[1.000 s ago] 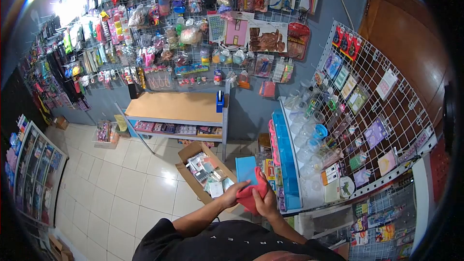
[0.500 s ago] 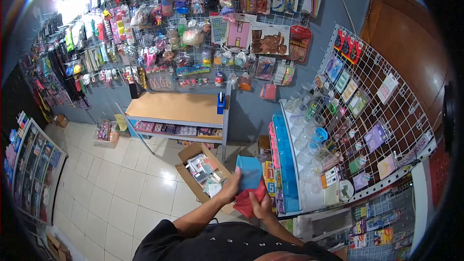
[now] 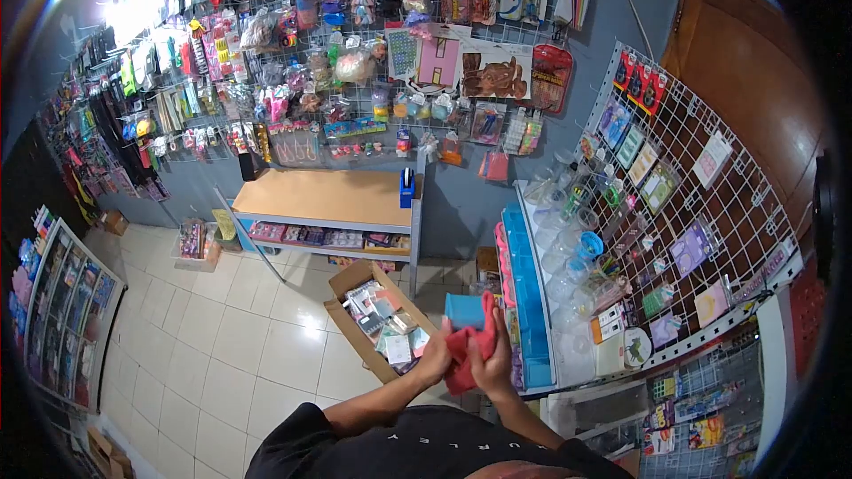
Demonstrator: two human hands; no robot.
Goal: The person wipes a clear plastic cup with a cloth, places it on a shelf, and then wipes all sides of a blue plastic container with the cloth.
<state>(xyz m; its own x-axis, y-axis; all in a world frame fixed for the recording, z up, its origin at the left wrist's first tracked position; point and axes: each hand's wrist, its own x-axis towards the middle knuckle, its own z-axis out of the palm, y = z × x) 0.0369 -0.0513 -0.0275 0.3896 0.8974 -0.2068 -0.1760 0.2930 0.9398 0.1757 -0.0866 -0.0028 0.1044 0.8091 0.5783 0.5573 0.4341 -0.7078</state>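
Observation:
A blue, box-like container (image 3: 462,309) is held in front of my body, its lower part covered by my hands and a red cloth (image 3: 461,379). My left hand (image 3: 435,357) grips the container from its left side, with the fingers partly hidden. Bunched in my right hand (image 3: 493,362), the cloth presses against the container, and one fold sticks up along its right side. Beneath and to the left, an open cardboard box (image 3: 342,315) full of small packaged goods stands on the tiled floor.
A wooden-topped table (image 3: 324,195) with a blue tape dispenser (image 3: 406,188) stands ahead. To my right, a white shelf (image 3: 568,350) carries clear jars beside blue bins (image 3: 525,302). Packaged goods hang on wall racks, and a display case (image 3: 71,310) is at left.
The blue container has tipped and shows less of its side. My right hand has moved up with the red cloth, which now covers more of the container.

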